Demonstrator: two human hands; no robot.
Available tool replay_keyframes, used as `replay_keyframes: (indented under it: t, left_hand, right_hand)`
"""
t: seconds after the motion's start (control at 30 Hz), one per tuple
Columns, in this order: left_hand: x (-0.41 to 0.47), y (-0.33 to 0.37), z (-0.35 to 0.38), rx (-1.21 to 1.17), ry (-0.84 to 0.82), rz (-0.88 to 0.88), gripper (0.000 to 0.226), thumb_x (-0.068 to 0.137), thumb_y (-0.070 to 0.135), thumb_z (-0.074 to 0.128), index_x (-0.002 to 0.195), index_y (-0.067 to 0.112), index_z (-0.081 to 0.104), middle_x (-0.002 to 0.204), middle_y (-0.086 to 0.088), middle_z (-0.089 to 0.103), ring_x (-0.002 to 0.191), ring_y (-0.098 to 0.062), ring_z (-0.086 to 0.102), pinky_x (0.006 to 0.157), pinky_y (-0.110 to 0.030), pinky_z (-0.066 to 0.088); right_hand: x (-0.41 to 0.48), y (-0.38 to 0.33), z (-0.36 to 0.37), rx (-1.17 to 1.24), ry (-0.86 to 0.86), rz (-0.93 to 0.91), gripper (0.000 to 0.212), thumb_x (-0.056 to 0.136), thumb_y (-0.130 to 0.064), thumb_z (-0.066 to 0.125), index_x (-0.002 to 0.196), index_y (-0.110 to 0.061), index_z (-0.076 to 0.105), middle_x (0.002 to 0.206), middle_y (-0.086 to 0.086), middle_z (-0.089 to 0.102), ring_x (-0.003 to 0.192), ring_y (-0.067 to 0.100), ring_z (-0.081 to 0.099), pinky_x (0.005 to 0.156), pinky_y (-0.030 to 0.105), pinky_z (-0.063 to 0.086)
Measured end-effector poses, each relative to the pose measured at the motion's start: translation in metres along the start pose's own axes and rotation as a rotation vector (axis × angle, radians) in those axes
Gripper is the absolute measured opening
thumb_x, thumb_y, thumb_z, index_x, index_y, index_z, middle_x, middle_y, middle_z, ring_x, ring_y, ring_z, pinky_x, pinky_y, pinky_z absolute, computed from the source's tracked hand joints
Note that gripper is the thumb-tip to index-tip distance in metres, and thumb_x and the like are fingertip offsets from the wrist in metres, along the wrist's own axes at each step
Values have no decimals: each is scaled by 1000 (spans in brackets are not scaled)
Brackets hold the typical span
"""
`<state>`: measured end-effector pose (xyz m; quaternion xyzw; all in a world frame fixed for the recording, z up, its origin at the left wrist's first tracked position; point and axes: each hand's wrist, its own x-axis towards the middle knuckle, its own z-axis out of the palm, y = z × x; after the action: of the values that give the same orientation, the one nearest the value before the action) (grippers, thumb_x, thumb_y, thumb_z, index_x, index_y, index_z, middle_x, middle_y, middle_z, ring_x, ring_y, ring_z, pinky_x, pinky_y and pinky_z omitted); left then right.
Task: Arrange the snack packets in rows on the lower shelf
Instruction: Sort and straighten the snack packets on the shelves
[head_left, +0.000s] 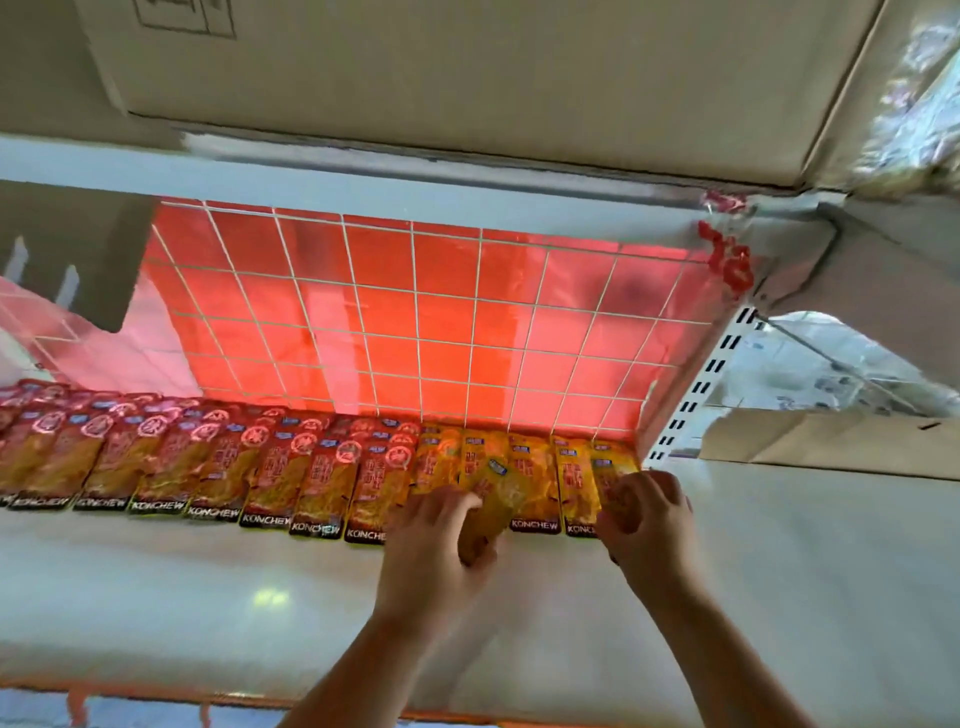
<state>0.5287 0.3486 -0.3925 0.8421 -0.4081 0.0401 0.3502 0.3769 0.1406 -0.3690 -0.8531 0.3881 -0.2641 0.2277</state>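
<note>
Left hand (436, 545) pinches a tilted packet (491, 501) over the row (311, 467) just past its fingertips, while the right hand (652, 519) curls round the end packet (621, 501); mid-placing, it likely needs squaring down next.

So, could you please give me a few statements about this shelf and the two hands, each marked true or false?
1. Along the back of the white shelf board, red foil snack packets and yellow-orange foil snack packets lie in a row. True.
2. The left hand holds a tilted yellow-orange packet. True.
3. The red packets fill the row's right end. False: they fill the left part; the yellow-orange ones are at the right.
4. The right hand rests flat on the shelf's bare front. False: its fingers curl on the rightmost packet.
</note>
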Motion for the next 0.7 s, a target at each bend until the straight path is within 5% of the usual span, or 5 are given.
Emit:
replay_keyframes:
  t: [0.23, 0.7]
  left_hand:
    - [5, -12, 16, 33, 62, 22, 40, 77, 40, 76, 112, 24, 65, 121, 4, 65, 108, -27, 62, 94, -42, 46]
    - [6, -11, 16, 129, 106, 41, 41, 80, 41, 73, 113, 18, 68, 119, 0, 67, 107, -29, 63, 91, -49, 49]
  right_hand:
    - [29, 24, 19, -105, 0, 34, 36, 67, -17, 85, 99, -16, 69, 106, 5, 59, 97, 29, 51, 79, 38, 50]
    - [30, 42, 24, -156, 25, -21, 35, 73, -27, 83, 104, -21, 69, 109, 4, 60, 100, 30, 52, 87, 46, 48]
